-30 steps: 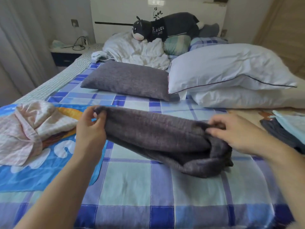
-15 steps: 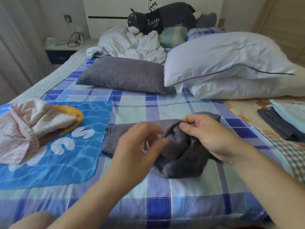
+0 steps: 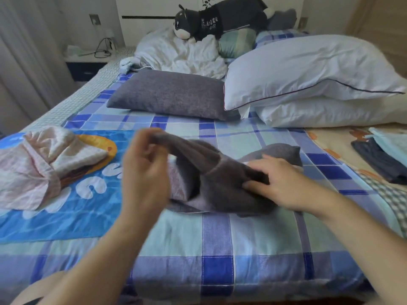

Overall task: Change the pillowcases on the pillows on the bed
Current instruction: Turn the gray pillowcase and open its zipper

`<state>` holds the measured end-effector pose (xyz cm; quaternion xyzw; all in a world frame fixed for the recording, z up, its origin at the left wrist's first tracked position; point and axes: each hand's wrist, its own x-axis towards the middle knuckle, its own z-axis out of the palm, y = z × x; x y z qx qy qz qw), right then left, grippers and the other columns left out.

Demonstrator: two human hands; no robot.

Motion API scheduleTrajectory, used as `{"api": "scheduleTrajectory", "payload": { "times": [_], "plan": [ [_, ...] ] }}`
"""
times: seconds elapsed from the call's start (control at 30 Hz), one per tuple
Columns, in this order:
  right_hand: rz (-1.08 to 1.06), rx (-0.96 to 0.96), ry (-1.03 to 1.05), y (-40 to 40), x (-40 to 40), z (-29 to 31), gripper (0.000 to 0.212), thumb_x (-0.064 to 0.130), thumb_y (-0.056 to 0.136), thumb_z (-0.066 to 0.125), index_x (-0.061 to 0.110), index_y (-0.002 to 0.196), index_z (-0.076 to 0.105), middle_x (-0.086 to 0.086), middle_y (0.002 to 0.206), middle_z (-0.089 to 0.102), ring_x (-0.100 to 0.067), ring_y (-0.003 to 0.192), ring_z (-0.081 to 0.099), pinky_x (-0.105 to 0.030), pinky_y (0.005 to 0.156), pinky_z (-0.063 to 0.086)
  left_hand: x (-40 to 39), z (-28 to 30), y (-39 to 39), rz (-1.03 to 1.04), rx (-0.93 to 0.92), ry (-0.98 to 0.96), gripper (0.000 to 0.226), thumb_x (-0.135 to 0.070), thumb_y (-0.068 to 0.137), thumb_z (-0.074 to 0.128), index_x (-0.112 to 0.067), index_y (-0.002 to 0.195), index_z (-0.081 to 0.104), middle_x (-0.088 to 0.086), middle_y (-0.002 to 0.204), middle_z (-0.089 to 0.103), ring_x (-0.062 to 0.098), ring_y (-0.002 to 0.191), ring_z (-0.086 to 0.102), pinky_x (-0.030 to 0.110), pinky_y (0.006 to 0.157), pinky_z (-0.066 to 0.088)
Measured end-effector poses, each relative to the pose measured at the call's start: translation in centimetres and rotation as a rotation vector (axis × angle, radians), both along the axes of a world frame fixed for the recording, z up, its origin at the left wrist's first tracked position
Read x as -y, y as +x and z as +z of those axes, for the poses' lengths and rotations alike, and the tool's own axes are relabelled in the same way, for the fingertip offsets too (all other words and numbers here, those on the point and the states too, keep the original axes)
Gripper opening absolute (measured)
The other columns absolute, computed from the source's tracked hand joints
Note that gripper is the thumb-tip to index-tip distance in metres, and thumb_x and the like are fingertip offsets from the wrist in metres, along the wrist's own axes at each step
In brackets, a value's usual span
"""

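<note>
Pink cloth (image 3: 33,164) lay far left on bed (image 3: 215,245). L hand (image 3: 144,172) fingers pinched raised edge of grey pillowcase (image 3: 211,179), mid-bed, near side. R hand (image 3: 284,183) gripped its bunched right part w/ curled fingers. Grey pillow (image 3: 171,94) & white pillows (image 3: 308,69) lay farther back.

Matt grey woven cloth pillowcase (image 3: 222,172), smooth white cotton-like pillows (image 3: 308,69), checked cloth bedsheet (image 3: 220,238)
</note>
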<state>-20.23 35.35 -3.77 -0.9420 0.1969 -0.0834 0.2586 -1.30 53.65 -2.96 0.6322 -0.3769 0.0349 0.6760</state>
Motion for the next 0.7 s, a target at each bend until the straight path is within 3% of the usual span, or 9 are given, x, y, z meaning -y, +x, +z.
{"api": "scheduleTrajectory", "payload": {
  "times": [0.07,0.13,0.2,0.33,0.4,0.47,0.53,0.6,0.7],
  "plan": [
    [-0.092,0.034,-0.163,-0.4,0.4,-0.7,0.010,0.027,0.096,0.063,0.035,0.100,0.068,0.028,0.092,0.063,-0.010,0.100,0.058,-0.010,0.090,0.033,-0.7,-0.1,3.2,0.103,-0.114,-0.018,0.034,-0.004,0.092,0.050,-0.034,0.089,0.066,-0.013,0.083,0.066,0.013,0.083,0.062,0.052,0.088,0.053],
    [-0.143,0.152,-0.263,-0.3,0.7,-1.0,0.004,0.027,0.092,0.066,0.030,0.094,0.066,0.017,0.088,0.065,-0.017,0.094,0.061,-0.023,0.086,0.043,-1.0,-0.9,4.6,0.180,-0.127,0.040,0.034,-0.011,0.096,0.046,-0.037,0.090,0.067,-0.016,0.081,0.066,0.014,0.081,0.064,0.054,0.088,0.056],
    [-0.159,0.224,-0.328,-0.6,0.7,-0.8,0.014,0.028,0.086,0.071,0.022,0.098,0.069,0.008,0.091,0.066,-0.015,0.090,0.060,-0.032,0.085,0.045,-1.1,-1.4,4.8,0.196,-0.158,0.059,0.031,-0.015,0.099,0.045,-0.035,0.089,0.066,-0.015,0.079,0.066,0.014,0.077,0.064,0.051,0.082,0.058],
    [-0.126,0.528,-0.235,-2.1,-1.2,0.5,0.010,0.006,0.086,0.072,0.011,0.095,0.075,0.005,0.089,0.069,-0.010,0.088,0.063,-0.027,0.084,0.048,-1.0,-0.9,4.7,0.038,-0.474,-0.014,0.035,0.000,0.100,0.041,-0.025,0.087,0.062,-0.002,0.079,0.058,0.011,0.069,0.054,0.029,0.065,0.046],
    [-0.132,0.557,-0.046,-1.7,-1.9,0.6,0.024,0.004,0.089,0.069,0.016,0.109,0.072,0.010,0.102,0.068,-0.006,0.100,0.063,-0.017,0.090,0.046,-1.3,-0.8,4.6,0.090,-0.411,0.030,0.033,-0.001,0.099,0.040,-0.025,0.089,0.061,-0.004,0.076,0.056,0.013,0.069,0.050,0.029,0.064,0.039],
    [-0.225,0.440,-0.035,-1.3,-1.1,-0.4,0.031,0.009,0.091,0.067,0.024,0.118,0.064,0.013,0.113,0.057,0.000,0.106,0.056,-0.015,0.092,0.043,-1.4,-0.9,5.1,0.248,-0.134,0.266,0.026,-0.008,0.100,0.040,-0.023,0.097,0.061,-0.006,0.083,0.061,0.016,0.082,0.054,0.029,0.072,0.042],
    [-0.325,0.238,-0.168,-1.8,1.1,-2.1,0.023,0.011,0.093,0.064,0.029,0.106,0.060,0.012,0.109,0.053,-0.006,0.103,0.054,-0.022,0.087,0.042,-1.8,-1.3,6.4,0.439,0.053,0.446,0.023,-0.013,0.100,0.039,-0.019,0.105,0.060,0.004,0.100,0.066,0.027,0.097,0.058,0.037,0.082,0.044],
    [-0.368,-0.008,-0.235,-3.0,2.8,-3.6,0.022,0.012,0.093,0.062,0.030,0.105,0.059,0.009,0.110,0.056,-0.015,0.109,0.053,-0.030,0.089,0.043,-2.4,-1.9,8.0,0.464,0.014,0.584,0.025,-0.014,0.098,0.039,-0.017,0.109,0.061,0.015,0.112,0.067,0.036,0.107,0.059,0.045,0.089,0.045],
    [-0.368,-0.240,-0.300,-4.1,4.1,-4.8,0.047,0.021,0.090,0.069,0.027,0.135,0.054,0.003,0.142,0.047,-0.022,0.134,0.035,-0.038,0.114,0.032,-3.3,-3.3,9.7,0.543,0.082,0.919,0.031,-0.008,0.090,0.049,-0.015,0.118,0.061,0.026,0.119,0.060,0.046,0.112,0.055,0.054,0.090,0.046]
  ]
}}
